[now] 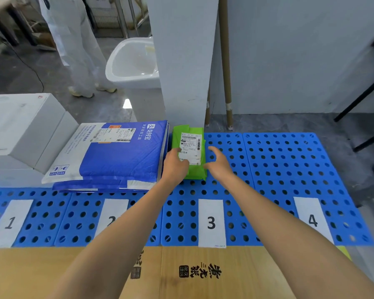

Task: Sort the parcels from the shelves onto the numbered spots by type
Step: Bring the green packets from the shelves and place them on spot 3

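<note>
Green parcel down on spot 3, spot 4 bare

Green is the parcel [189, 154] I am setting on the blue pegboard mat [289, 169], behind the label 3 [211, 222]. My left hand [175, 166] rests flat on it, fingers loose; my right hand [219, 162] hovers open just beside it, holding nothing. White boxes [22, 134] sit behind label 1 [10, 222], blue mailers [117, 156] behind label 2 [112, 219]. Label 4 [312, 220] has nothing behind it, so I judge sorting is partly done. The mat lies on a grey floor [311, 121], cardboard [203, 272] at its near edge; a person in white [73, 44] stands by a white basin [134, 61]
</note>
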